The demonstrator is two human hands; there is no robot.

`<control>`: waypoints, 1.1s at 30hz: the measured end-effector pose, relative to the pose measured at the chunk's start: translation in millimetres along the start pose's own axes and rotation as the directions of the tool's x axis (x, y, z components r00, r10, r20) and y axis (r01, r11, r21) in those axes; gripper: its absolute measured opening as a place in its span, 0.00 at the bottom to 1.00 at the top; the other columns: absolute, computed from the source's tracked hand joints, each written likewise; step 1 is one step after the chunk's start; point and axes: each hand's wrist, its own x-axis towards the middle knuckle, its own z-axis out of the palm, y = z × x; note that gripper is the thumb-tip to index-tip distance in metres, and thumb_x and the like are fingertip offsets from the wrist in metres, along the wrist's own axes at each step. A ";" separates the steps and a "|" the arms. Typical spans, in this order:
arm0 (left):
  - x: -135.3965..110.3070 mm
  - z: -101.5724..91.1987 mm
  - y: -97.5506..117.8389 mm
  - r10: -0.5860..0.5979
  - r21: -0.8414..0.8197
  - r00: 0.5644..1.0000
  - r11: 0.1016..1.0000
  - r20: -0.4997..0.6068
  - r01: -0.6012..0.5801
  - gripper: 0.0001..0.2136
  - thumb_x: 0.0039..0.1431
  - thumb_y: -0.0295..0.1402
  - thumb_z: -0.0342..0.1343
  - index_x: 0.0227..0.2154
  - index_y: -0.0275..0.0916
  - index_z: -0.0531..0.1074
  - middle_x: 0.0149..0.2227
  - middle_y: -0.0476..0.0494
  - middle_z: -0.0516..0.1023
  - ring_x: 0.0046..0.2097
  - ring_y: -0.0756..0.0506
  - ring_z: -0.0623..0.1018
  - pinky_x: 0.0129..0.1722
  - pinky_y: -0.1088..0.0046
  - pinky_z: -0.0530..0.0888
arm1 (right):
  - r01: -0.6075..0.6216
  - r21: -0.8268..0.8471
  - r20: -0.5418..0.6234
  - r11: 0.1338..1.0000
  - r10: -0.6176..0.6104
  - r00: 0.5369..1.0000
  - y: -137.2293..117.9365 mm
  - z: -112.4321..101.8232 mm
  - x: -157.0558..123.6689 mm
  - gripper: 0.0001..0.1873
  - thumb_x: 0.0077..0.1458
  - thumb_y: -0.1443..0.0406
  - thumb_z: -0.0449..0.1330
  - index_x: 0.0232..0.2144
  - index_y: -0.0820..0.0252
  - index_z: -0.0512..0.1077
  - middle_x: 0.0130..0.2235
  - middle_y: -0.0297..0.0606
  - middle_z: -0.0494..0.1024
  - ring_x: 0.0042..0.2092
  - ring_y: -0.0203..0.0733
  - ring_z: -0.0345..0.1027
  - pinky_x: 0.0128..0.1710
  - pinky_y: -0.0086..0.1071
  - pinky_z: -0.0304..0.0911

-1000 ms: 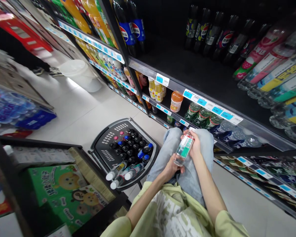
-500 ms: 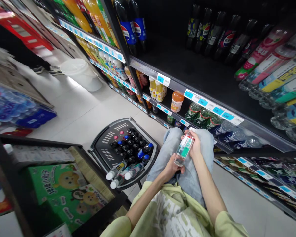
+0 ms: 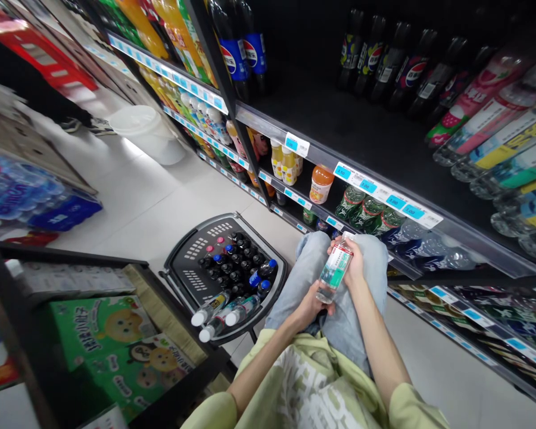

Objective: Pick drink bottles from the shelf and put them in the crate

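A clear drink bottle (image 3: 336,268) with a white cap and a green-and-white label lies tilted above my lap. Around its lower end are the fingers of my left hand (image 3: 311,304). My right hand (image 3: 354,262) grips it near the cap end, some fingers hidden behind it. On the floor to the left stands a dark grey shopping basket (image 3: 192,244). Many dark bottles (image 3: 234,265) stand inside it, with black, blue and pink caps. Several clear bottles (image 3: 212,307) with white caps lean over its near rim.
A drinks shelf (image 3: 304,125) rises in front, with dark cola bottles (image 3: 411,65) and clear flavoured bottles (image 3: 513,137). A white bucket (image 3: 147,134) stands on the aisle floor beside a person's shoes (image 3: 84,125). Green cartons (image 3: 116,351) fill a low dark stand at lower left.
The bottle has turned very slightly in my hands and stays above my lap. Otherwise the view has barely shifted.
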 end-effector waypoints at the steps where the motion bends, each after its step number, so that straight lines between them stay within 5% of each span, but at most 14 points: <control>1: -0.3 0.1 0.1 0.001 -0.001 1.000 1.000 0.000 -0.001 0.39 0.59 0.77 0.54 0.42 0.40 0.74 0.24 0.47 0.76 0.25 0.43 0.73 0.40 0.61 0.72 | -0.001 0.002 0.004 1.000 0.001 1.000 0.0 -0.5 0.0 0.16 0.51 0.51 0.72 0.33 0.56 0.81 0.31 0.35 0.85 0.29 0.42 0.80 0.33 0.34 0.77; 8: 0.5 2.7 1.9 0.026 -0.009 0.999 1.000 -0.028 -0.026 0.36 0.59 0.73 0.59 0.42 0.40 0.75 0.32 0.40 0.82 0.34 0.39 0.80 0.37 0.64 0.70 | 0.020 -0.030 -0.009 0.999 -0.020 1.000 -0.9 1.5 -1.3 0.14 0.54 0.51 0.71 0.34 0.54 0.81 0.32 0.36 0.86 0.29 0.44 0.80 0.31 0.36 0.76; 14: 1.9 9.4 5.5 0.044 -0.022 0.979 0.999 -0.198 -0.050 0.41 0.39 0.73 0.74 0.39 0.40 0.74 0.36 0.38 0.82 0.35 0.44 0.75 0.34 0.68 0.68 | 0.025 -0.042 -0.001 0.999 -0.025 1.000 3.8 -0.2 1.0 0.17 0.52 0.50 0.74 0.35 0.56 0.81 0.34 0.36 0.87 0.33 0.44 0.83 0.33 0.35 0.78; 19: -4.4 12.4 5.5 0.178 0.167 0.963 0.975 -0.202 -0.145 0.37 0.37 0.54 0.86 0.40 0.41 0.71 0.35 0.49 0.76 0.36 0.47 0.72 0.41 0.68 0.68 | 0.039 -0.107 0.026 0.994 -0.036 0.999 5.3 5.5 -3.1 0.19 0.46 0.52 0.79 0.34 0.57 0.83 0.34 0.35 0.88 0.31 0.40 0.81 0.30 0.32 0.77; 26: -3.4 9.9 1.2 0.163 0.138 0.969 0.981 -0.183 -0.139 0.33 0.45 0.52 0.83 0.45 0.41 0.72 0.38 0.46 0.78 0.39 0.44 0.76 0.43 0.65 0.70 | 0.073 -0.143 0.003 0.987 -0.073 0.997 2.9 8.0 -5.8 0.18 0.46 0.52 0.80 0.32 0.57 0.83 0.32 0.35 0.87 0.28 0.39 0.79 0.28 0.31 0.77; 33: 7.1 1.4 -3.4 0.060 -0.090 0.989 0.993 -0.133 -0.073 0.36 0.49 0.65 0.75 0.48 0.41 0.77 0.40 0.42 0.83 0.39 0.40 0.82 0.36 0.67 0.71 | 0.076 -0.123 0.020 0.989 -0.074 0.997 5.5 0.4 -2.7 0.18 0.49 0.53 0.79 0.33 0.57 0.82 0.32 0.36 0.87 0.28 0.41 0.80 0.29 0.34 0.78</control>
